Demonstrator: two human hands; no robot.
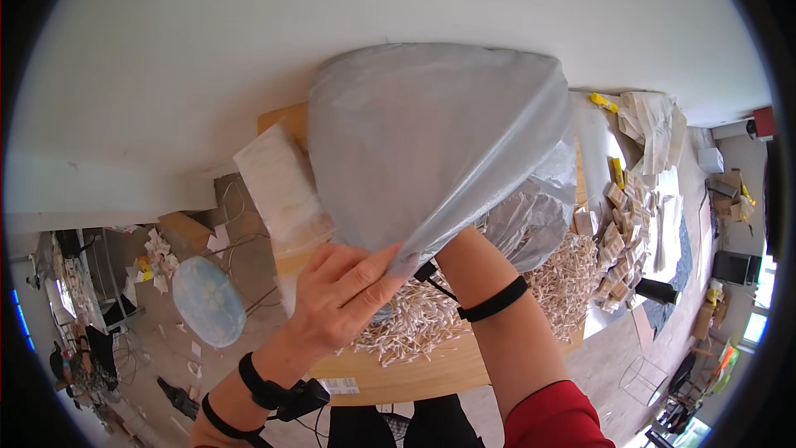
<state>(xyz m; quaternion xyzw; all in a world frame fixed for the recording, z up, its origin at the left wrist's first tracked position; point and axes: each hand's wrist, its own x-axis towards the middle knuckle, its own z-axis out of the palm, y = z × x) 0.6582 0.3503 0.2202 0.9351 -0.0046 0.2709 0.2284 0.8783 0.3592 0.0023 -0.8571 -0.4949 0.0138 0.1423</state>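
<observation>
Left fingers pinched closed on grey bag edge; right fingers hidden by it, can't tell. Bag spread out above worktop; swabs remain loose nearside, packs heaped right.

Lighting was decent, kinda soft daylight, with the right-hand windows totally blown out. The bag caught some shine along its fold, and fisheye warped stuff badly toward the blacked-out corners.
</observation>
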